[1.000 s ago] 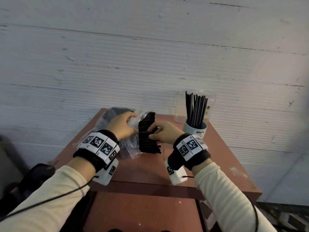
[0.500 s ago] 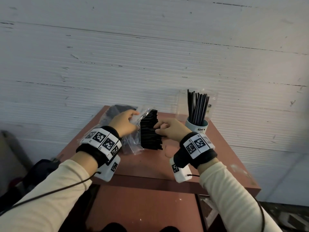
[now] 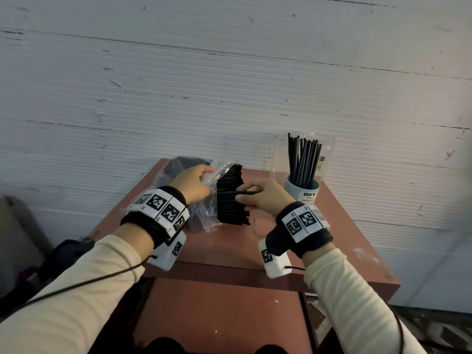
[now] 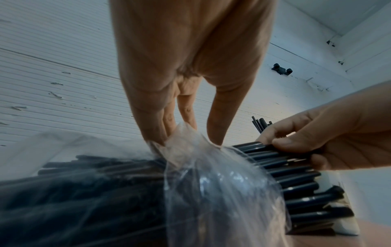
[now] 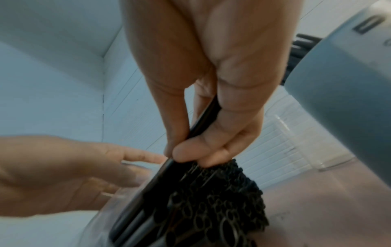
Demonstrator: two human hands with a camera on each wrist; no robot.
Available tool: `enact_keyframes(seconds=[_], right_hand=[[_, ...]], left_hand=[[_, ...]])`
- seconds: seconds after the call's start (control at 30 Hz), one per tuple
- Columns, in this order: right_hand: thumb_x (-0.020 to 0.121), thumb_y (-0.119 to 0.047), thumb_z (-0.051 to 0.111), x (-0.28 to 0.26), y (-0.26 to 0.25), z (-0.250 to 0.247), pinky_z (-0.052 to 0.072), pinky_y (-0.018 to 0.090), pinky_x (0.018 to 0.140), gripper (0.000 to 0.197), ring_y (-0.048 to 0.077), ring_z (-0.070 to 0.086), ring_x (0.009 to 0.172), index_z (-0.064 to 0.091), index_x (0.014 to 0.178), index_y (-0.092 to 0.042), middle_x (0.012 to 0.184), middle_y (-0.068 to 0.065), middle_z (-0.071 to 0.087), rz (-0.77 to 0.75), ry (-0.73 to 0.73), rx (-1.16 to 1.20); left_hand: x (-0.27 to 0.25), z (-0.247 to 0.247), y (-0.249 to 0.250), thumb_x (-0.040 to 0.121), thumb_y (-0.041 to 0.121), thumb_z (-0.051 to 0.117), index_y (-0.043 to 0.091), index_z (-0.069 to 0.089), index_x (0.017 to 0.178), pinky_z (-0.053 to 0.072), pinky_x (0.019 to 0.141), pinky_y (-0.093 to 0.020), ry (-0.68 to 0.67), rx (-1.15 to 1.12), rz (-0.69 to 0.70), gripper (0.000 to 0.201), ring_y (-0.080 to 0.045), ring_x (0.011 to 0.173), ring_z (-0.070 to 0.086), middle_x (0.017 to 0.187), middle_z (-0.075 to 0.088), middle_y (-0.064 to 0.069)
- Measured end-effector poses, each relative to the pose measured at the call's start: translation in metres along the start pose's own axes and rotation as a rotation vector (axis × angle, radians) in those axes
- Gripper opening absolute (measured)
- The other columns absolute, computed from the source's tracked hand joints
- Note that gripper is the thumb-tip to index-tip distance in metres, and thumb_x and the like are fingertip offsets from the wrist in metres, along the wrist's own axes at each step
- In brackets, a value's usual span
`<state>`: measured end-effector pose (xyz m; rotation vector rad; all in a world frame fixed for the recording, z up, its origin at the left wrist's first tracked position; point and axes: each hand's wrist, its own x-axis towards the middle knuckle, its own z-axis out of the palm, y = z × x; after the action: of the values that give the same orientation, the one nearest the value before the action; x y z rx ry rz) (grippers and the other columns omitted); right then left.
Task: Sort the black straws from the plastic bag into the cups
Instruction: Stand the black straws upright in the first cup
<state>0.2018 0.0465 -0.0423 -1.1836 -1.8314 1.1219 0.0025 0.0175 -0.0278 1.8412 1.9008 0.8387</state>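
A clear plastic bag [image 3: 204, 215] lies on the red-brown table [image 3: 229, 246], with a thick bundle of black straws [image 3: 231, 203] sticking out of its open mouth. My left hand [image 3: 194, 185] pinches the plastic at the mouth of the bag [image 4: 211, 183]. My right hand [image 3: 260, 198] pinches a single black straw [image 3: 249, 192], drawn partly out to the right of the bundle [image 5: 222, 200]. The same straw [image 5: 203, 120] runs between my right thumb and fingers. A pale blue cup [image 3: 306, 191] to the right holds several upright black straws [image 3: 304, 159].
A clear plastic cup [image 3: 278, 154] stands behind the blue cup against the white ribbed wall. A second dark bag [image 3: 178, 164] lies at the table's far left corner. A lower red-brown shelf [image 3: 217, 315] sits below the table's front edge.
My right hand has shifted on the straw ends and pulled one straw out to the right. My left hand stays on the bag.
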Motion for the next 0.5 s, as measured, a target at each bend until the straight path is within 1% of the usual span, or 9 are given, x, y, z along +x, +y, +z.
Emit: enact_keyframes(seconds=[0.07,0.13,0.2,0.27,0.33,0.4,0.43,0.47,0.5], right_hand=[[0.081,-0.006,0.075,-0.001,0.003,-0.011,0.059,0.029,0.075,0.015,0.015,0.066,0.069,0.067,0.093,-0.011,0.086,0.009,0.067,0.014,0.000,0.020],[0.079,-0.008,0.077,-0.003,0.004,-0.016,0.058,0.034,0.083,0.022,0.017,0.066,0.072,0.067,0.098,-0.013,0.091,0.012,0.068,0.035,-0.020,0.034],[0.075,-0.015,0.081,-0.002,0.004,-0.013,0.056,0.040,0.090,0.039,0.023,0.069,0.089,0.066,0.111,-0.019,0.108,0.013,0.066,0.047,-0.080,0.025],[0.074,-0.022,0.082,-0.004,-0.002,-0.005,0.055,0.039,0.093,0.051,0.024,0.066,0.101,0.063,0.121,-0.027,0.115,0.008,0.063,0.024,-0.145,-0.086],[0.075,-0.026,0.081,-0.007,-0.009,0.004,0.052,0.031,0.091,0.054,0.018,0.062,0.103,0.061,0.124,-0.032,0.116,-0.001,0.061,-0.032,-0.178,-0.298],[0.077,-0.025,0.079,-0.008,-0.014,0.010,0.044,0.025,0.086,0.054,0.012,0.055,0.104,0.059,0.127,-0.032,0.118,-0.004,0.058,-0.102,-0.192,-0.481],[0.079,-0.024,0.077,-0.008,-0.016,0.011,0.042,0.024,0.084,0.052,0.012,0.053,0.102,0.059,0.127,-0.032,0.117,-0.003,0.057,-0.125,-0.191,-0.532],[0.080,-0.022,0.076,-0.007,-0.017,0.011,0.043,0.023,0.081,0.050,0.013,0.054,0.100,0.059,0.126,-0.032,0.115,-0.003,0.056,-0.135,-0.186,-0.549],[0.081,-0.020,0.076,-0.006,-0.018,0.010,0.047,0.023,0.076,0.047,0.016,0.058,0.096,0.061,0.124,-0.031,0.112,-0.002,0.057,-0.130,-0.180,-0.535]], left_hand=[[0.000,0.000,0.000,0.085,0.017,0.071,0.024,0.046,0.139,0.040,0.104,-0.031,-0.009,0.001,0.001,0.060,-0.021,0.132,0.046,0.146,0.046,-0.005],[0.000,0.001,0.000,0.086,0.016,0.070,0.023,0.045,0.140,0.039,0.103,-0.030,-0.018,0.007,0.001,0.060,-0.021,0.133,0.045,0.147,0.044,-0.006],[0.001,0.001,0.002,0.085,0.016,0.070,0.023,0.045,0.140,0.037,0.104,-0.030,-0.017,0.024,0.008,0.060,-0.020,0.133,0.044,0.147,0.045,-0.005],[0.001,0.000,0.004,0.085,0.016,0.070,0.023,0.046,0.139,0.036,0.105,-0.030,-0.013,0.041,0.008,0.060,-0.020,0.133,0.044,0.147,0.045,-0.004],[0.001,0.000,0.006,0.086,0.016,0.069,0.022,0.046,0.139,0.036,0.105,-0.029,-0.011,0.053,0.002,0.059,-0.020,0.133,0.044,0.146,0.046,-0.004],[0.000,-0.001,0.007,0.085,0.016,0.070,0.021,0.047,0.139,0.036,0.106,-0.030,-0.013,0.058,0.002,0.058,-0.020,0.132,0.045,0.145,0.047,-0.005],[-0.001,-0.001,0.008,0.085,0.017,0.070,0.020,0.047,0.138,0.036,0.107,-0.031,-0.014,0.056,0.005,0.058,-0.020,0.132,0.045,0.144,0.048,-0.005],[-0.001,-0.002,0.008,0.085,0.018,0.071,0.020,0.047,0.138,0.037,0.108,-0.033,-0.016,0.048,0.008,0.058,-0.020,0.132,0.045,0.144,0.048,-0.005],[-0.002,-0.002,0.008,0.085,0.020,0.071,0.020,0.047,0.138,0.037,0.108,-0.033,-0.018,0.038,0.014,0.058,-0.020,0.132,0.045,0.145,0.048,-0.005]])
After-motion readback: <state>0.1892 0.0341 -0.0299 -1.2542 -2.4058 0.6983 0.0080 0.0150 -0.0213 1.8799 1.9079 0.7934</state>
